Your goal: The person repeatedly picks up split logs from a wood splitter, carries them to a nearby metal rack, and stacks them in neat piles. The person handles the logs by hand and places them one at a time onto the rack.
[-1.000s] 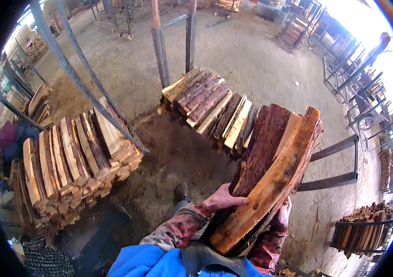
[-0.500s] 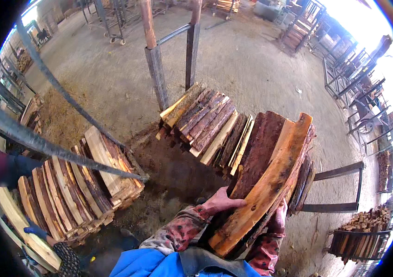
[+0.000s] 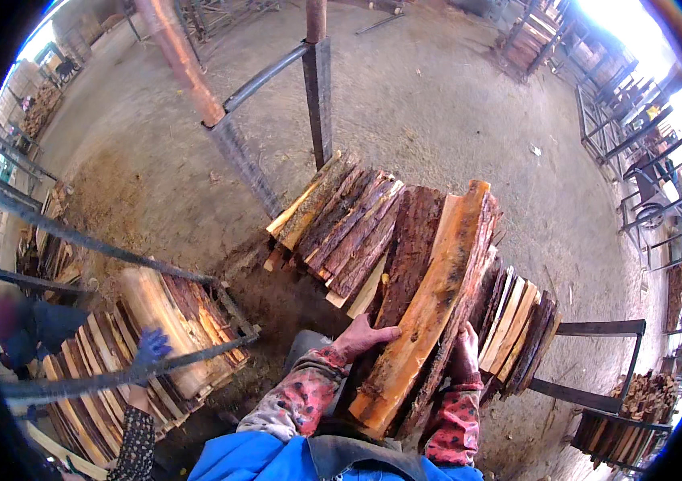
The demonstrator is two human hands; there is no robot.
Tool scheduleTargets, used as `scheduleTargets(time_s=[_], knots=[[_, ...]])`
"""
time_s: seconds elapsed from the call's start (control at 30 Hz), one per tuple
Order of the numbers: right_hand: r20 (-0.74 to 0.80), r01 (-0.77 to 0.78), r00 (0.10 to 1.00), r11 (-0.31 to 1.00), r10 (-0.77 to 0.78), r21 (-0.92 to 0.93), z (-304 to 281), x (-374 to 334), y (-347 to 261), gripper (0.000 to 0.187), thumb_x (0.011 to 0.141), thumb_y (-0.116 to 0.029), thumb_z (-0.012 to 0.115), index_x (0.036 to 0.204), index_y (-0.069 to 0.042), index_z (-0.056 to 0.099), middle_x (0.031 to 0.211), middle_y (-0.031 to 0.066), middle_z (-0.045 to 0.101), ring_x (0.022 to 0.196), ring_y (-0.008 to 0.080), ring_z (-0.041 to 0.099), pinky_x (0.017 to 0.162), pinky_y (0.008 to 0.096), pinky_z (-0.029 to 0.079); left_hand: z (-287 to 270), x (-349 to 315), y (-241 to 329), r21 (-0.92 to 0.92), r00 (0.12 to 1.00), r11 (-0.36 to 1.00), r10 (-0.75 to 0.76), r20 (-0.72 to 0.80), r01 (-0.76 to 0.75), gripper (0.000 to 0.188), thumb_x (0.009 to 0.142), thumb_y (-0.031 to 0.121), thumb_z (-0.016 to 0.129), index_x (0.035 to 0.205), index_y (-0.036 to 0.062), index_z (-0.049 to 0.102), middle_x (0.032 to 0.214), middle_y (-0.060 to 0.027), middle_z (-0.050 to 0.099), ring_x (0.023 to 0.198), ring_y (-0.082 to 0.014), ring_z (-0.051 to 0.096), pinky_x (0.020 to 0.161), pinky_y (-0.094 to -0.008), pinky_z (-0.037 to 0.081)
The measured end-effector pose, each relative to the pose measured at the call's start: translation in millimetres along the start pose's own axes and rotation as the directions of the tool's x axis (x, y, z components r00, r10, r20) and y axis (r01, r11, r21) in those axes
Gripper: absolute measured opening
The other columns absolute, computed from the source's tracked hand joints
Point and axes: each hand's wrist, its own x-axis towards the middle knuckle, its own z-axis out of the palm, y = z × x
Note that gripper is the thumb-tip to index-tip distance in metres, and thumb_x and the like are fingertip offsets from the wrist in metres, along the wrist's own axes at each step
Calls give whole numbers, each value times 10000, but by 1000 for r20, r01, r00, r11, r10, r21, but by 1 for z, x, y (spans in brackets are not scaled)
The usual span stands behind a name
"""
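Between my two hands is a small bundle of rough bark-edged wooden slabs (image 3: 427,309), tilted upright, with an orange-brown face on top and dark bark at the sides. My left hand (image 3: 362,338) grips its left side, thumb lying over the wood. On the right side, my right hand (image 3: 464,353) is closed around the edge, its fingers partly hidden. The bundle stands over a row of similar slabs (image 3: 353,224) in a metal rack, and more slabs (image 3: 517,329) lie just to its right.
At the left, a co-worker (image 3: 24,325) with a blue-gloved hand (image 3: 151,346) reaches over another slab stack (image 3: 108,361), crossed by a curved metal bar (image 3: 124,377). Rack posts (image 3: 318,96) rise ahead. A metal frame end (image 3: 589,393) juts out at right, near a further wood stack (image 3: 621,437).
The bundle in my hands has shifted left over the row, uncovering slabs to its right. The co-worker's gloved hand has moved up over the left stack, where a top board is blurred.
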Motion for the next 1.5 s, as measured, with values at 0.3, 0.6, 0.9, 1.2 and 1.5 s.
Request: scheduleTargets(time_s=[0.3, 0.6, 0.9, 1.2, 1.5], knots=[[-39, -273, 962, 958, 270, -89, 84, 61, 79, 335, 902, -232, 505, 1123, 12, 565, 982, 55, 620, 860, 156, 542, 788, 313, 452, -127, 88, -40, 130, 979, 971, -203, -11, 203, 657, 722, 343, 808, 1216, -8, 554, 1122, -75, 620, 1029, -177, 570, 933, -323, 425], [-90, -277, 946, 922, 310, 271, 213, 145, 167, 321, 928, -245, 495, 1120, 4, 562, 993, 50, 616, 911, 173, 549, 818, 290, 443, -254, 177, 9, 165, 950, 937, -313, 1, 308, 749, 697, 398, 819, 1250, -12, 523, 1168, -75, 590, 1036, -179, 557, 928, -330, 437], [69, -338, 941, 925, 331, 173, 324, 256, 153, 496, 912, -276, 579, 1273, 41, 454, 1171, 113, 577, 1067, 201, 528, 949, 311, 402, -334, 248, 90, 482, 985, 874, 28, -171, 59, 911, 680, 336, 845, 1362, -42, 372, 1311, -179, 510, 1170, -257, 518, 1002, -349, 408], [115, 43, 991, 670, 64, -741, 383, 259, 205, 847, 779, -294, 708, 1404, 52, 253, 1441, 337, 199, 1335, 474, 237, 1035, 527, 308, -373, 268, -36, 919, 863, 383, 428, -270, 98, 892, 684, 61, 777, 1423, 18, 279, 1451, -201, 335, 1334, -352, 336, 1111, -397, 286], [195, 44, 967, 647, 165, -762, 362, 261, 190, 781, 779, -311, 706, 1411, -57, 325, 1465, 255, 230, 1336, 431, 261, 1017, 531, 348, -355, 263, -37, 905, 813, 398, 471, -344, 152, 797, 715, 56, 745, 1393, 1, 331, 1383, -227, 397, 1273, -369, 387, 1084, -414, 310]])
